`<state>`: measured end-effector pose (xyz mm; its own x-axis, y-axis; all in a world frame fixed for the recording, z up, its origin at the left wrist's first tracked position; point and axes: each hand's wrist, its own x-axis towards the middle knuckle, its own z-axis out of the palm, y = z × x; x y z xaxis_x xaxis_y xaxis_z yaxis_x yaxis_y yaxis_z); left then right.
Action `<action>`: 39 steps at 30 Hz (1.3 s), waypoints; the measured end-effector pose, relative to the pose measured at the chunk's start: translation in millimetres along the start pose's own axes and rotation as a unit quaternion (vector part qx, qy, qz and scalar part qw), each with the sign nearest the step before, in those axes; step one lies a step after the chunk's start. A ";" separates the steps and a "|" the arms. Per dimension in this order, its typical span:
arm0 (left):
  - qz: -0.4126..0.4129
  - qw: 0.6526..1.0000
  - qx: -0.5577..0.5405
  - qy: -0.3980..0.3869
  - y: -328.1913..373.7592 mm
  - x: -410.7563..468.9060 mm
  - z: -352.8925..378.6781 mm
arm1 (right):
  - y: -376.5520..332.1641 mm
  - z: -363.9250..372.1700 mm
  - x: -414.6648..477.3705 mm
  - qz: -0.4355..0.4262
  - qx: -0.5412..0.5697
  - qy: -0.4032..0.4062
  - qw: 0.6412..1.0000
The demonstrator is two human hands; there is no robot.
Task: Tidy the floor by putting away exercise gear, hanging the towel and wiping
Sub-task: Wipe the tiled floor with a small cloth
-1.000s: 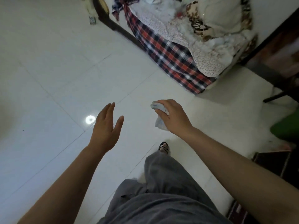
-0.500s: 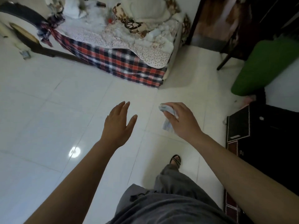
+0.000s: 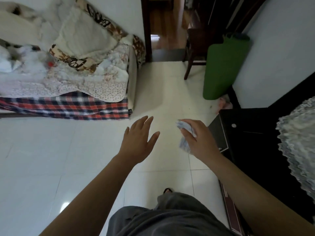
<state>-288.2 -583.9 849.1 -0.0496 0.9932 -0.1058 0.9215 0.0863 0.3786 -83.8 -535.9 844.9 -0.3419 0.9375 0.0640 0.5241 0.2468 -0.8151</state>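
The left hand hangs in the air over the white tiled floor, palm down, fingers straight and loosely spread, holding nothing. Just to its right, apart from it, the right hand has its fingers curled round a small pale blue-and-white cloth \- crumpled, with one end poking out past the fingertips and the other hanging below the palm. Farther off on the right, a green rolled mat stands on end against the white wall, next to a dark wooden chair. A black cabinet sits on the near right, with a pale lacy cover at the frame's edge. On the far left is a bed heaped with cream blankets \- a red, white and dark plaid sheet hangs down its side to the floor. Grey trousers and the tip of a sandal show at the near edge.
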 end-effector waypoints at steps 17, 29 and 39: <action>0.012 0.999 -0.047 0.024 -3.4 219.2 -35.0 | 44.2 -22.5 206.8 0.044 0.024 0.022 0.999; 0.114 0.993 -0.029 0.017 -15.0 462.9 -91.3 | 47.1 -68.6 425.6 0.060 -0.012 0.069 0.996; 0.125 0.992 -0.005 -0.006 -21.1 613.5 -111.9 | 102.2 -93.7 552.3 0.073 -0.011 0.100 0.992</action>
<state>-381.2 32.4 879.1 0.1850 0.9826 -0.0181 0.9007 -0.1622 0.4031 -146.0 30.1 850.9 -0.1004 0.9931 0.0605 0.5738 0.1075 -0.8119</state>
